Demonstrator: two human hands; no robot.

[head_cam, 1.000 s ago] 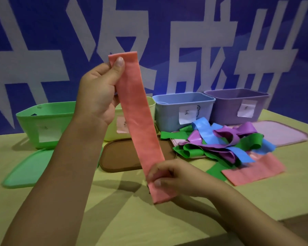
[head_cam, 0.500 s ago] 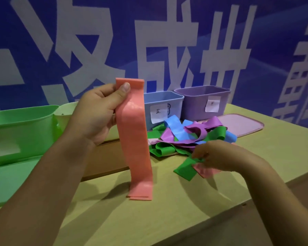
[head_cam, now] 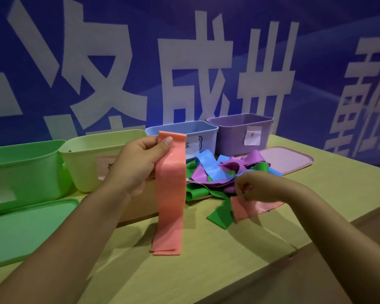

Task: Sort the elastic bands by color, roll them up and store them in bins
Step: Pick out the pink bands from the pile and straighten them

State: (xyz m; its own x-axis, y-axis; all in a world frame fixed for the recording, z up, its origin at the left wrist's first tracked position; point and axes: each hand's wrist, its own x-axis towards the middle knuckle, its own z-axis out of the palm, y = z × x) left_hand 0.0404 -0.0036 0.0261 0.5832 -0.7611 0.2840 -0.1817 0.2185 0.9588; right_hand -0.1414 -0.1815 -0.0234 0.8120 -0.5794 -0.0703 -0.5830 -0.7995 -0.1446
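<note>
— What have you got in your left hand (head_cam: 138,165)?

— A long pink band (head_cam: 170,194). I pinch its top end between thumb and curled fingers, and it hangs straight down; its lower end reaches the table (head_cam: 316,194) at about six o'clock from my hand.

— And your right hand (head_cam: 253,186)?

— It's at three o'clock from the hanging band, fingers curled, pinching the near edge of a second pink band (head_cam: 246,208). That one lies flat on the table, partly under my wrist, touching a green band (head_cam: 221,216) at its nine o'clock.

— Where are the others?

— In a tangled pile (head_cam: 224,172) at twelve o'clock from my right hand: blue, purple and green bands crossing over each other.

— And the bins?

— In a row along the far edge of the table. From nine o'clock round to one o'clock: green bin (head_cam: 24,172), pale yellow bin (head_cam: 92,159), blue bin (head_cam: 198,137), purple bin (head_cam: 239,133). The last three carry paper labels. A green lid (head_cam: 26,229) lies before the green bin, and a pink lid (head_cam: 287,159) beside the pile at its three o'clock.
</note>
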